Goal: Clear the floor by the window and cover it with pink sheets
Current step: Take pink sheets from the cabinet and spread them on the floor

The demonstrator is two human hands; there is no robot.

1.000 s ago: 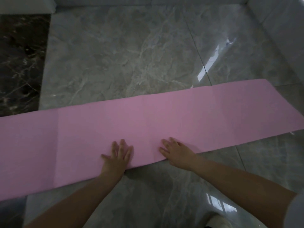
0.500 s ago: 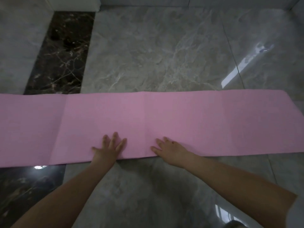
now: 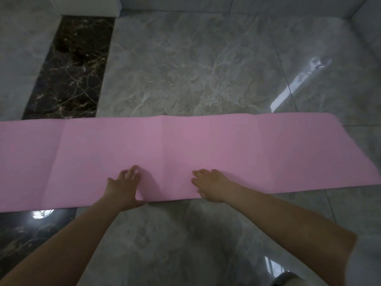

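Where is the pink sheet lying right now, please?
In the head view, the pink sheet lies flat across the grey marble floor, its left part crossing the dark marble strip.

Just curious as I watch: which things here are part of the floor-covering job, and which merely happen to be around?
Part of the job:
pink sheet
left hand, resting on it
right hand, resting on it
grey marble floor

Merely around:
dark marble strip
white ledge
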